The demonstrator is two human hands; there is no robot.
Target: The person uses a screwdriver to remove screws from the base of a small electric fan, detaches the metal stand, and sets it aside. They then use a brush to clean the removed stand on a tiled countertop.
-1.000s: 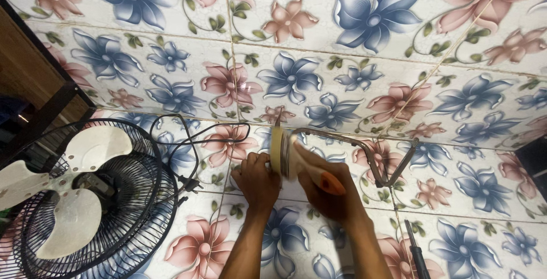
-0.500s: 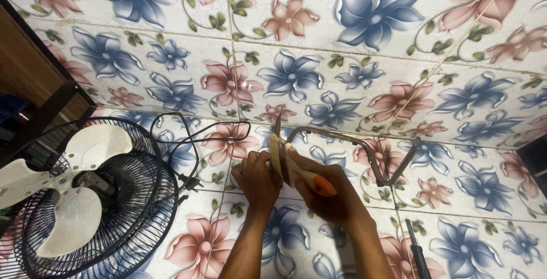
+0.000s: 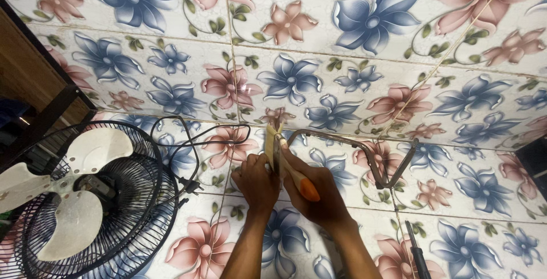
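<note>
A floral tiled floor (image 3: 353, 79) fills the view. At left lies a black fan cage (image 3: 142, 210) with white blades (image 3: 80, 193) inside it and a black cord (image 3: 194, 142) trailing out. A bent metal rod (image 3: 370, 153) lies right of centre. The right hand (image 3: 313, 196) is closed around an orange-handled brush (image 3: 288, 165), bristles at the rod's end. The left hand (image 3: 256, 179), fingers curled shut, presses beside the brush; what it grips I cannot tell.

left hand (image 3: 257, 182): fisted on floor (image 3: 342, 45), beside brush | right hand (image 3: 310, 196): grips orange-handled brush (image 3: 285, 162), bristles against end of bent metal bar (image 3: 364, 148) | fan (image 3: 85, 199): black cage, white blades, lying left | cord (image 3: 194, 139): looped between fan and hands | floor: floral tiles
</note>
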